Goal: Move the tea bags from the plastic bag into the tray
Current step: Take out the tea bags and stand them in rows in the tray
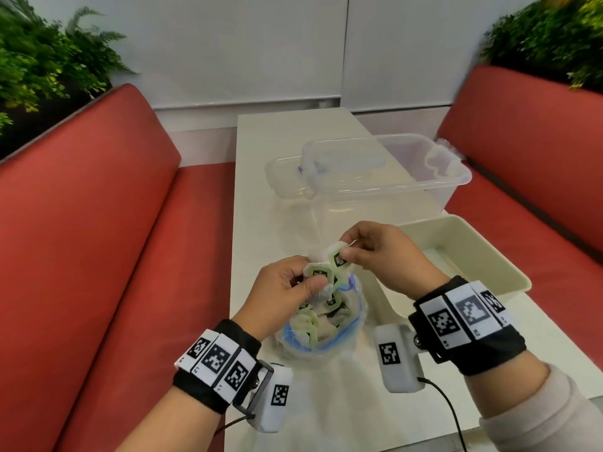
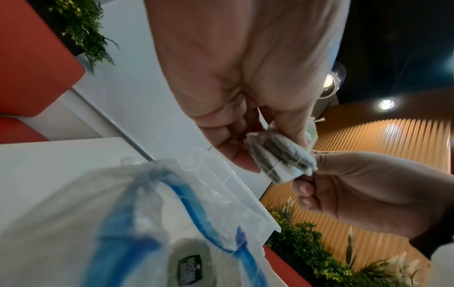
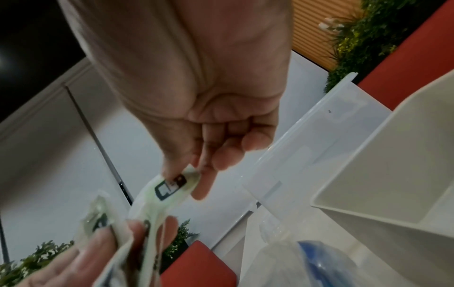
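Head view, progress: tray [image 1: 509, 272] just right of the right hand [image 1: 388, 256] shows no tea bags; plastic bag [image 1: 355, 324] under both hands seems full, so nearly all remains.
Left hand [image 1: 280, 291]: pinching a tea-bag cluster [image 1: 318, 275] above the bag mouth.
Right hand: pinching one tea bag [image 1: 337, 256], touching that cluster.

A booth with red seats and green plants

A long white table [image 1: 293, 132] runs to a pale wall [image 1: 228, 44] far away. A red padded bench [image 1: 98, 223] sits on the left and another red bench [image 1: 528, 151] on the right. Leafy green plants [image 1: 39, 60] grow behind each bench. Round lamps [image 2: 386, 104] glow on a dark ceiling, above a wall of orange wooden slats [image 2: 393, 139].
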